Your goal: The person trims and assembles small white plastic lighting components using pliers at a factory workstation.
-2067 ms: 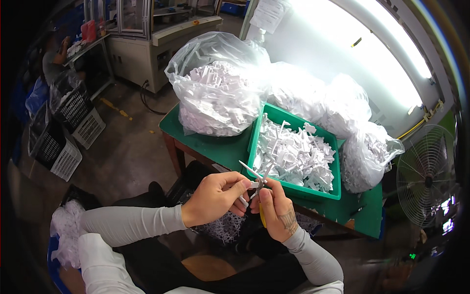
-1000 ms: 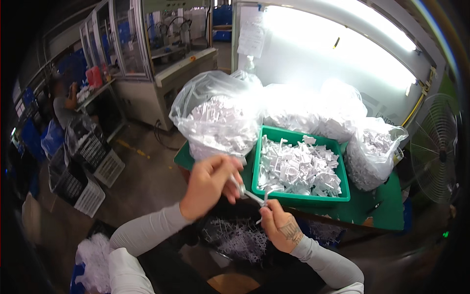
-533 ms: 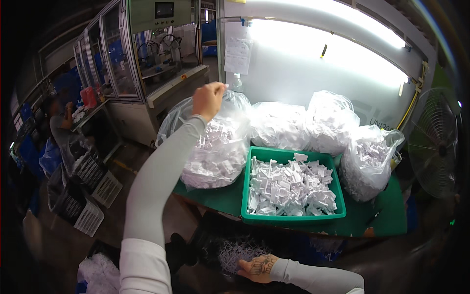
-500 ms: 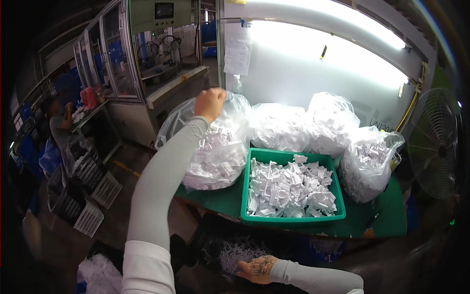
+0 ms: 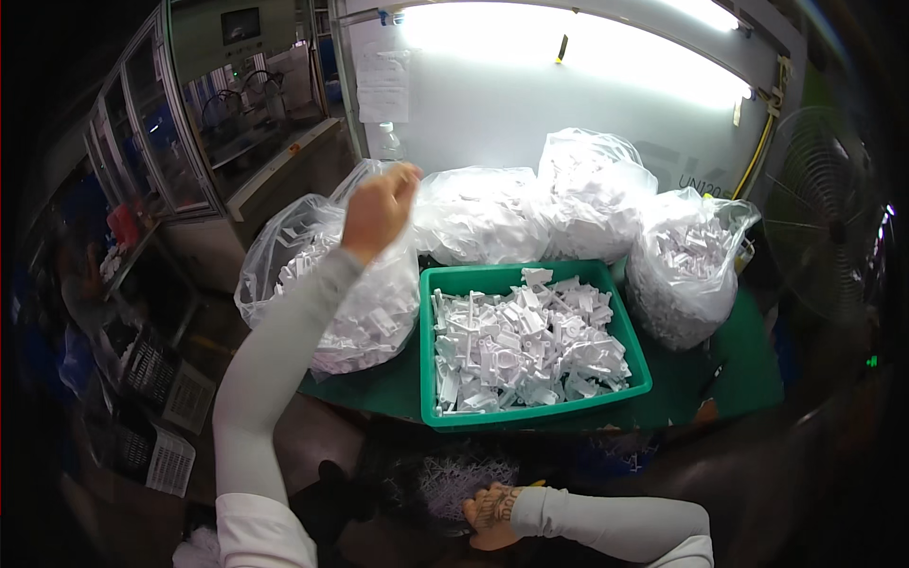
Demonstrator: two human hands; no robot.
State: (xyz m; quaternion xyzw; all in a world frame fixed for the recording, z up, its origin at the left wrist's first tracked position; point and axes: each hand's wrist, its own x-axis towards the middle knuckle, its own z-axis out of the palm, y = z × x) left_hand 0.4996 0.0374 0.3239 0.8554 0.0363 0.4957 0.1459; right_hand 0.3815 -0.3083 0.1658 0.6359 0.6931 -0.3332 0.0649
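My left hand is raised over the right side of a large clear plastic bag of white plastic parts. Its fingers are curled together near the bag's film; what they hold, if anything, is hidden. Low down, below the table edge, my right hand is closed beside a heap of thin white plastic sprues in a dark spot. A small yellow piece shows by its wrist, and I cannot make out what the fingers grip. Between the hands stands a green tray heaped with white moulded plastic parts.
Along the back of the green table stand more filled bags: one low, one tall, one at right. A bottle is behind. A fan stands right; crates and a blurred person are left.
The whole view has swung to the right. Against the bag and tray, my left hand has shifted right and a little nearer. My right hand stays low by the sprues, still closed.
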